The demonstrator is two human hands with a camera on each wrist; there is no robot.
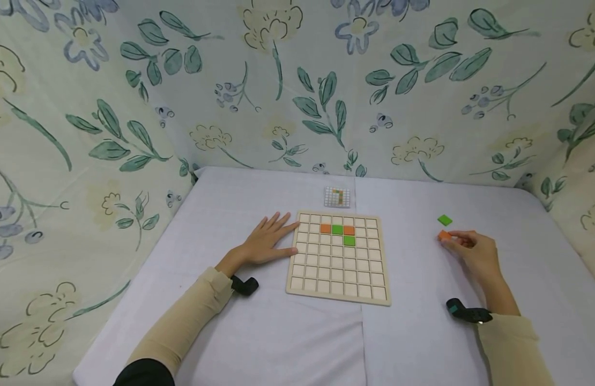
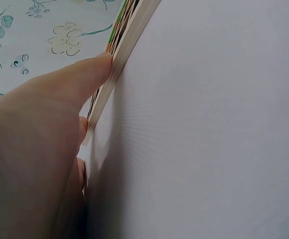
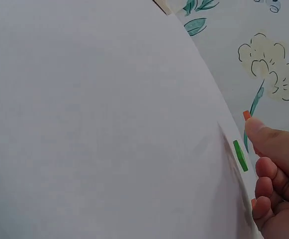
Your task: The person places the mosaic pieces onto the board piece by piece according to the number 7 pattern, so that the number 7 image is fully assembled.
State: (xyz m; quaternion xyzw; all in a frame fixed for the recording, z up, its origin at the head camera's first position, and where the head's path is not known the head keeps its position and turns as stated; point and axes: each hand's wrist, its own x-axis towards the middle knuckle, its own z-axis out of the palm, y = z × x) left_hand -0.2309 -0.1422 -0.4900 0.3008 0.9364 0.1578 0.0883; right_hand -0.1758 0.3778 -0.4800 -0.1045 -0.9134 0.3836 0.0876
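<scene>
A pale wooden grid board lies flat, with orange tiles and green tiles in a few of its upper squares. My left hand rests spread at its left side, thumb and index fingertip on the frame; the thumb also shows against the board's edge in the left wrist view. Right of the board, my right hand pinches an orange tile between thumb and fingers. Just beyond it a loose green tile lies on the cloth. An orange sliver shows by the lower fingers.
Behind the board lies a small gridded card with a coloured pattern. White cloth covers the table, and a flowered curtain hangs along its back and sides. Both wrists wear black camera mounts.
</scene>
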